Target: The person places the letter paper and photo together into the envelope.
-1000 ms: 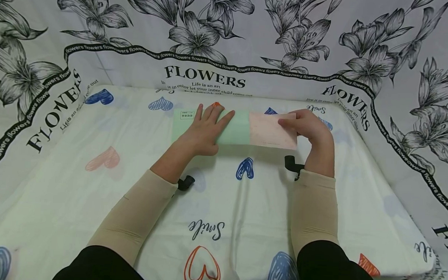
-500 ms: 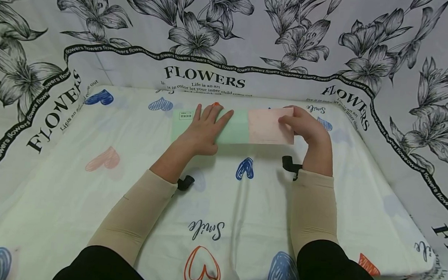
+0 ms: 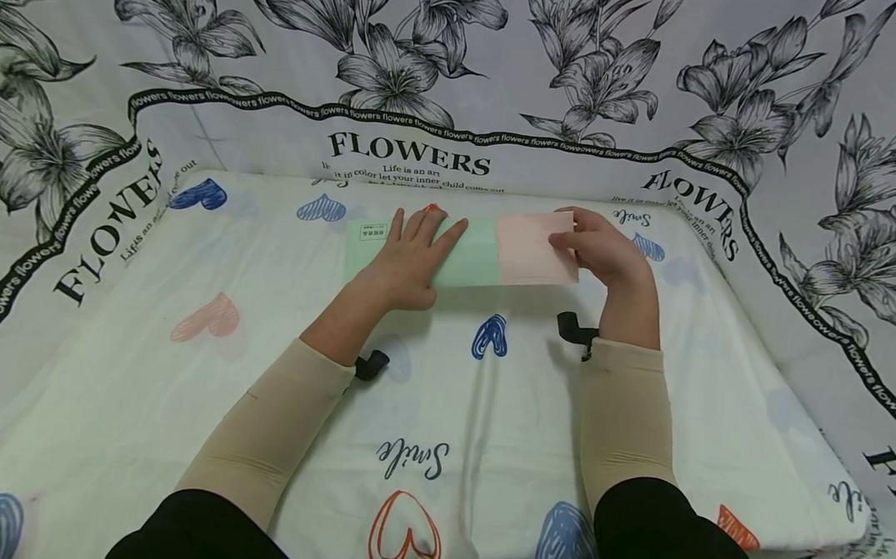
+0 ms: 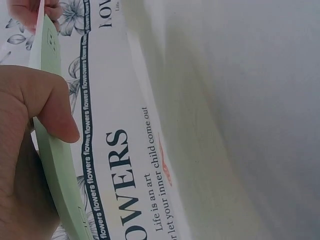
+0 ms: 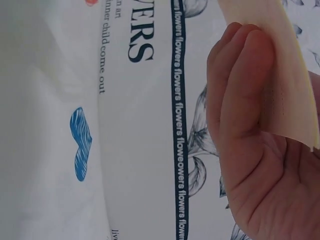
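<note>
A long green-and-pink paper card [image 3: 483, 248], with a small printed box near its far left corner, lies across in front of both hands. My left hand [image 3: 411, 265] spreads its fingers over the green part. In the left wrist view its bent thumb [image 4: 60, 117] overlaps the card's other side, so the hand grips the card between them. My right hand [image 3: 607, 249] pinches the pink end, with the thumb on the upper side. The right wrist view shows its curled fingers [image 5: 247, 75] behind the bowed pink paper [image 5: 290, 95].
A pale cloth [image 3: 262, 413] printed with hearts and "Smile" covers the surface under the hands. Behind it stretches a white cloth [image 3: 517, 82] with black flower drawings. Dark wrist camera mounts [image 3: 372, 365] stick out at both cuffs.
My right hand has moved a little left and away from me with the pink end, which has swung the same way and bowed slightly. The left hand keeps its place.
</note>
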The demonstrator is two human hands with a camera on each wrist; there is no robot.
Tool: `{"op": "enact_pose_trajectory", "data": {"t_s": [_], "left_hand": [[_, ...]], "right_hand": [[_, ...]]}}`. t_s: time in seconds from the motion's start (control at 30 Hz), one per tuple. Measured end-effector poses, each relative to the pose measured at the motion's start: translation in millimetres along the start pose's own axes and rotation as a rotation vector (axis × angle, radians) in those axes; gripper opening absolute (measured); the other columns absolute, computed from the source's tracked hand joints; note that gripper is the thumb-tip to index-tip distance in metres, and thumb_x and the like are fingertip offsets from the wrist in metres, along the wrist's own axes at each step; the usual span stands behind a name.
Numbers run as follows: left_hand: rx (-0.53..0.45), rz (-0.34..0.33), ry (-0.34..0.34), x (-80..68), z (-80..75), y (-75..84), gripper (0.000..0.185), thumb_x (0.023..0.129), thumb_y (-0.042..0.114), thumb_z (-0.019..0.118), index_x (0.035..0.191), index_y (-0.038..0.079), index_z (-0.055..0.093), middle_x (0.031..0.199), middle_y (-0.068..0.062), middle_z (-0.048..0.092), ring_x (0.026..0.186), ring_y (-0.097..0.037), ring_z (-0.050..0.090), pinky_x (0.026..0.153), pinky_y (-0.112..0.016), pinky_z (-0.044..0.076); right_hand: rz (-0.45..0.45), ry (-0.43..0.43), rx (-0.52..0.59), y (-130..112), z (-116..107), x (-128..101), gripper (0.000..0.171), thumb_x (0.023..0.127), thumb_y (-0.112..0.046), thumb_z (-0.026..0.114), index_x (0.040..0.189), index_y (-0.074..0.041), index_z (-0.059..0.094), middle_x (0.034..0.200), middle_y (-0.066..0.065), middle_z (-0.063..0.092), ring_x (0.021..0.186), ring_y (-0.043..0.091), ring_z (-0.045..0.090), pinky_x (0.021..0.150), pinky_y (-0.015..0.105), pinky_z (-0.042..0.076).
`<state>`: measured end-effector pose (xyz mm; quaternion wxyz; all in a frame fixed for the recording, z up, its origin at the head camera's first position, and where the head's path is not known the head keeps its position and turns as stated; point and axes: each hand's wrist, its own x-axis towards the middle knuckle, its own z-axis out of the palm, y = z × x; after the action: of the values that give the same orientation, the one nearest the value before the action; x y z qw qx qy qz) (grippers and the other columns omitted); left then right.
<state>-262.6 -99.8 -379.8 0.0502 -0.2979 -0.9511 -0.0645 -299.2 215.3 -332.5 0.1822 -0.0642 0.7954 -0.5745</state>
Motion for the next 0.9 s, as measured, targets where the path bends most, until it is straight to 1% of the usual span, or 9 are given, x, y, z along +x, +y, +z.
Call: {"op": "enact_pose_trajectory", "data": {"t_s": [0.2, 0.4, 0.53, 0.67, 0.77, 0.9], "left_hand": [[0.006, -0.001, -0.015, 0.6, -0.9, 0.3, 0.102, 0.079, 0.014, 0.063, 0.166, 0.019, 0.01, 0.163, -0.018, 0.011, 0.151, -0.041, 0.008, 0.119, -0.064, -0.005], [0.019, -0.006, -0.026, 1.3, -0.2, 0.6, 0.103, 0.079, 0.015, 0.063, 0.167, 0.021, 0.009, 0.164, -0.018, 0.009, 0.151, -0.041, 0.007, 0.119, -0.063, -0.007], [0.028, -0.007, -0.028, 1.1, 0.4, 0.5, 0.103, 0.08, 0.015, 0.063, 0.167, 0.021, 0.009, 0.164, -0.018, 0.009, 0.151, -0.041, 0.007, 0.119, -0.063, -0.007], [0.037, -0.003, -0.027, 1.0, 0.9, -0.1, 0.103, 0.08, 0.015, 0.063, 0.167, 0.02, 0.009, 0.163, -0.019, 0.011, 0.15, -0.041, 0.007, 0.119, -0.064, -0.006], [0.038, -0.003, -0.021, 1.1, 0.9, -0.6, 0.104, 0.079, 0.014, 0.064, 0.167, 0.02, 0.009, 0.162, -0.019, 0.012, 0.149, -0.041, 0.008, 0.119, -0.064, -0.006], [0.04, -0.008, -0.017, 1.7, 1.6, -1.3, 0.105, 0.078, 0.015, 0.064, 0.167, 0.019, 0.009, 0.162, -0.019, 0.013, 0.149, -0.04, 0.008, 0.119, -0.065, -0.006]], "right_hand": [[0.013, 0.035, 0.022, -3, 8, 4, 0.041, 0.103, -0.004, 0.054, 0.143, 0.0, 0.045, 0.131, 0.014, 0.053, 0.101, 0.021, 0.061, 0.085, 0.03, 0.053], [0.033, 0.063, 0.005, -6, 16, 7, 0.043, 0.101, -0.003, 0.057, 0.143, 0.0, 0.048, 0.132, 0.014, 0.054, 0.106, 0.024, 0.059, 0.094, 0.037, 0.05], [0.045, 0.078, -0.045, -7, 19, 9, 0.043, 0.1, -0.005, 0.06, 0.142, 0.0, 0.051, 0.13, 0.014, 0.056, 0.106, 0.026, 0.06, 0.099, 0.043, 0.049], [0.071, 0.075, -0.113, -7, 17, 8, 0.047, 0.1, -0.012, 0.064, 0.144, -0.001, 0.051, 0.131, 0.015, 0.059, 0.107, 0.027, 0.063, 0.102, 0.047, 0.049], [0.1, 0.064, -0.16, -6, 13, 6, 0.056, 0.099, -0.016, 0.066, 0.149, -0.001, 0.046, 0.134, 0.017, 0.059, 0.107, 0.028, 0.066, 0.1, 0.047, 0.051], [0.099, 0.075, -0.19, -6, 7, 3, 0.059, 0.1, -0.014, 0.065, 0.152, 0.002, 0.042, 0.132, 0.021, 0.062, 0.096, 0.023, 0.072, 0.089, 0.038, 0.058]]}}
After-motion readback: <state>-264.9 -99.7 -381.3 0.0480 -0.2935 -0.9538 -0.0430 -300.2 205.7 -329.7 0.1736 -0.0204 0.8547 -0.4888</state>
